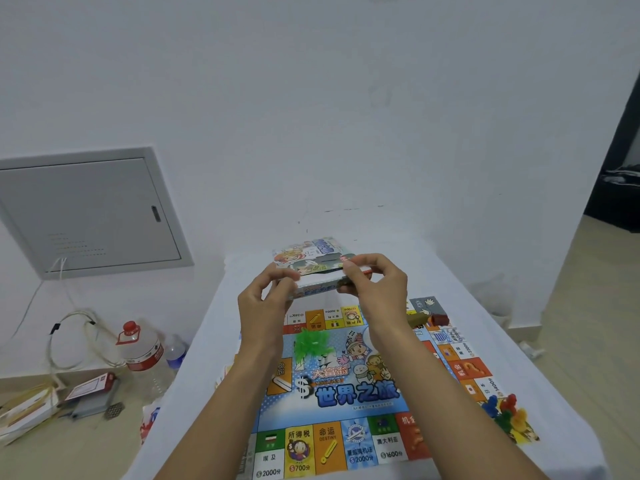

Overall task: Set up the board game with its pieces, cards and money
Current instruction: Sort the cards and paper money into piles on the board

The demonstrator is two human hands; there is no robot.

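Gripping the game box (311, 268) level, long axis left-right: left hand (266, 299); right hand (375, 289).

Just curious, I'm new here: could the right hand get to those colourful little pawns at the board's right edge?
Probably yes. The pawns lie uncovered with nothing standing around them, but the right hand is holding the game box, so it must let go first.
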